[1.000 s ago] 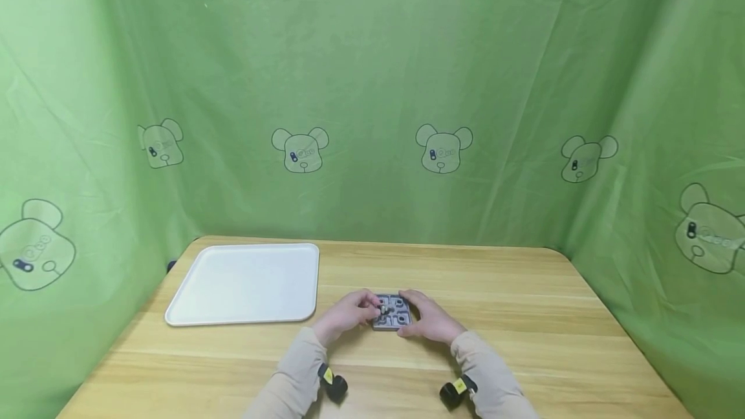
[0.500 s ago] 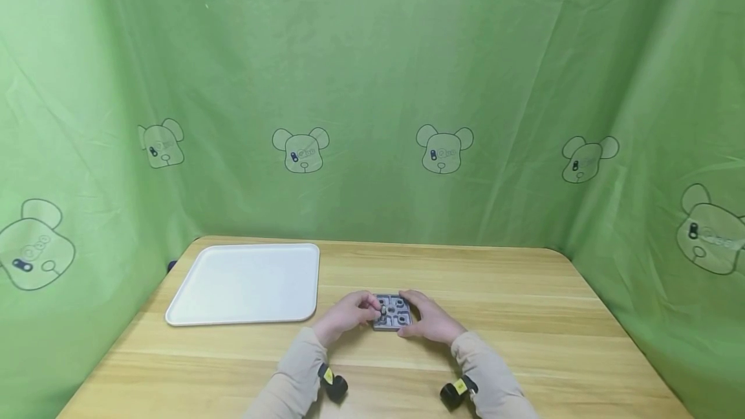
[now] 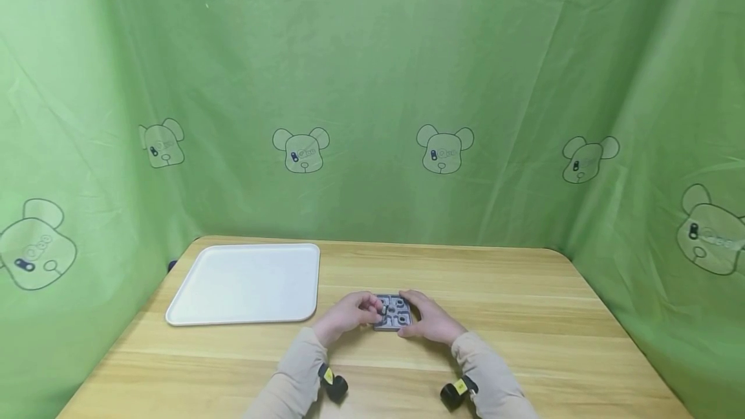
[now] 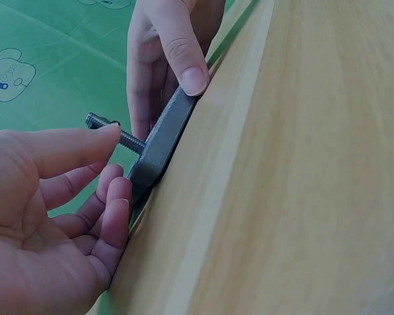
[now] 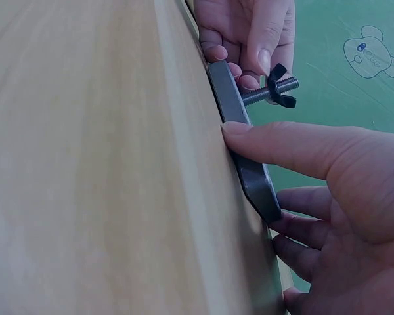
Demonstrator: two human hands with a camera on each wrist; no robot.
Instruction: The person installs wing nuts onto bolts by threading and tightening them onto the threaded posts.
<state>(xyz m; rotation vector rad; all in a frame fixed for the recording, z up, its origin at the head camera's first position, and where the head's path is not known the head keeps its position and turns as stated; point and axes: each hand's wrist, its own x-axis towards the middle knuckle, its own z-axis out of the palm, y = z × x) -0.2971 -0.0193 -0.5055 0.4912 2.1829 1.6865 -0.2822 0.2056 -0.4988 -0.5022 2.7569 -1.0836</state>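
A square grey metal plate (image 3: 393,324) with recessed corners lies flat on the wooden table. From its left part rises a threaded bolt (image 5: 255,97), carrying a black wing nut (image 5: 287,101) near its top end. My left hand (image 3: 349,313) is at the bolt, its thumb and forefinger around the wing nut, the other fingers curled beside the plate's edge. In the left wrist view the thumb hides most of the nut. My right hand (image 3: 433,319) grips the plate's right side, thumb on the near edge and fingers on the far edge.
A white rectangular tray (image 3: 250,284) lies at the table's back left. Green curtains (image 3: 372,199) with bear prints surround the table (image 3: 524,315) at the back and both sides. Each sleeve bears a black wrist camera (image 3: 336,388).
My left thumb has shifted slightly toward the near side, and the fingers have moved a little around the wing nut. The right hand and the plate stay in place.
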